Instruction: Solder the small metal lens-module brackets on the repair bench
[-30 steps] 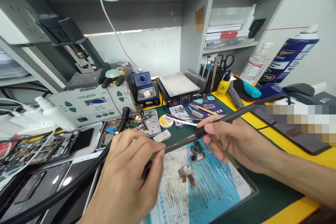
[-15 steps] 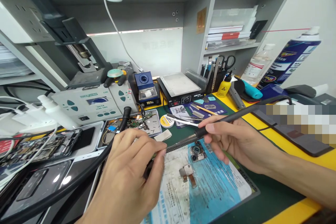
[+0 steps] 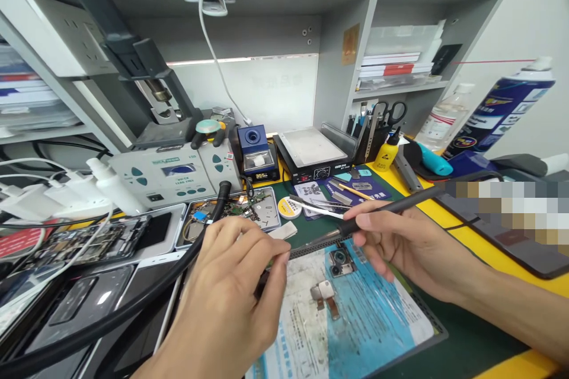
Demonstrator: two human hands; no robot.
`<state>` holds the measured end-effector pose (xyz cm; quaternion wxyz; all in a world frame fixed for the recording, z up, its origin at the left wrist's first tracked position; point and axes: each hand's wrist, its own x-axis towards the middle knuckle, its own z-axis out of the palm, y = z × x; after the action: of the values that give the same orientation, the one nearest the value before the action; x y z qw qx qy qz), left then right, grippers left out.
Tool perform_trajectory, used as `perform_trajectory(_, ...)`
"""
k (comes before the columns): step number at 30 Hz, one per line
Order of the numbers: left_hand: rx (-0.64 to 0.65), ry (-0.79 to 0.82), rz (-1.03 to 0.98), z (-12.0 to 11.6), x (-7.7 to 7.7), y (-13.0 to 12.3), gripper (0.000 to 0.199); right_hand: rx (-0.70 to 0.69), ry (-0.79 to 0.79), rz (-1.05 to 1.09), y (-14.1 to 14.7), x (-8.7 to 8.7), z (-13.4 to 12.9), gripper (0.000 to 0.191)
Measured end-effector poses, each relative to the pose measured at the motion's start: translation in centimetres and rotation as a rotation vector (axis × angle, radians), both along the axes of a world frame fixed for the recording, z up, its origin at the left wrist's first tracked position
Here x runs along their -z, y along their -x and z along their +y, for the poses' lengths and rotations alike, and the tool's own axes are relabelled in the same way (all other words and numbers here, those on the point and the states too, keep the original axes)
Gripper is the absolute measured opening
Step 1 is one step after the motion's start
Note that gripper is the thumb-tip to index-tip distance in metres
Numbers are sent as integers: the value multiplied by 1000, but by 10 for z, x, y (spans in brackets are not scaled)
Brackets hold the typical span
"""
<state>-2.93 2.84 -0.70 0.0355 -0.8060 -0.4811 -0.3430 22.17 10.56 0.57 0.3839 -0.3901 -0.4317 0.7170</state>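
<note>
My right hand point(image 3: 393, 237) grips the black handle of a soldering iron point(image 3: 349, 226) like a pen. Its metal tip slants left and down, close to the fingertips of my left hand point(image 3: 242, 284). Those left fingers are pinched together, and my hand hides what lies between them. A small camera module with brown flex cables point(image 3: 323, 293) rests on the blue-and-white mat point(image 3: 377, 325), below the iron. Nearer the mat's far edge is a dual-lens camera module point(image 3: 340, 260). A round yellow-and-white tin point(image 3: 288, 208) and tweezers point(image 3: 317, 207) are beyond the iron.
Behind stand a heating plate point(image 3: 313, 148), a soldering station point(image 3: 254, 154) and a hot-air unit point(image 3: 173, 169). A thick black hose point(image 3: 146, 302) crosses phones on the left. A tray point(image 3: 271, 207) holds board parts. At the right is a blue spray can point(image 3: 502, 109).
The head view has shifted, so the whole scene sits slightly further right and lower. My hands and the soldering iron keep nearly the same position relative to each other.
</note>
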Motion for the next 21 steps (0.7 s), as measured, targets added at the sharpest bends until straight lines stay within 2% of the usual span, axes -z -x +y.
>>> perform_trajectory(6, -4, -10, -89, 0, 1, -4, 15, 3, -11, -17, 0, 1, -1, 23)
perform_trajectory(21, -1, -28, -87, -1, -2, -5, 16, 8, -38, -37, 2, 1, -2, 26)
